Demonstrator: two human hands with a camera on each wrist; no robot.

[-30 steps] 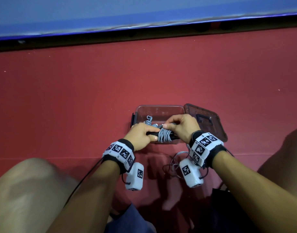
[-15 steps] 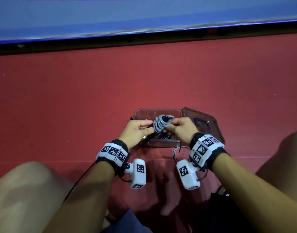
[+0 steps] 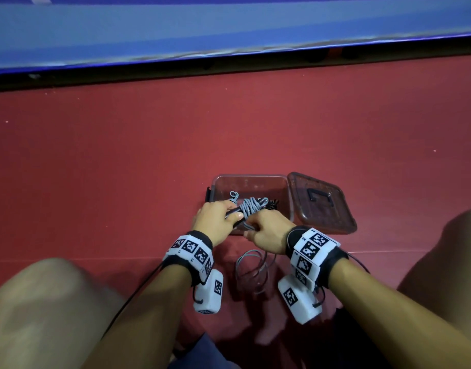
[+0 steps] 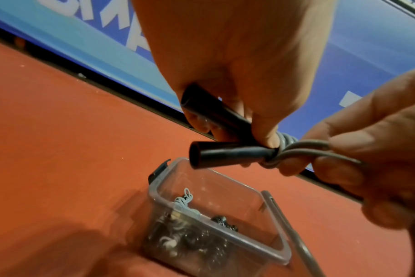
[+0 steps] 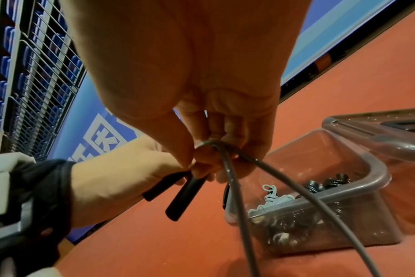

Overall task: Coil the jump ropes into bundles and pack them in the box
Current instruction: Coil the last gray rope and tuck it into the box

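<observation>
My left hand (image 3: 218,219) grips the two black handles (image 4: 225,151) of a grey jump rope, held side by side just above the near edge of the clear plastic box (image 3: 255,182). Grey cord (image 3: 251,205) is wound in tight turns round the handles. My right hand (image 3: 266,229) pinches a doubled length of that cord (image 5: 228,168) next to the handles; the loose remainder (image 3: 251,267) hangs in loops to the floor between my forearms. Inside the box (image 4: 225,211) lie a grey coiled bundle (image 5: 270,200) and dark coiled ropes (image 5: 320,185).
The box's lid (image 3: 322,203) lies flat against the box's right side, handle up. All of it sits on red floor (image 3: 149,155). A blue barrier board (image 3: 229,30) runs along the far side. My bare knees (image 3: 48,302) flank the spot left and right.
The wound handles have swung from upright to lying across toward the left. My right hand has dropped toward me, drawing the cord down below the bundle. The view has tilted slightly.
</observation>
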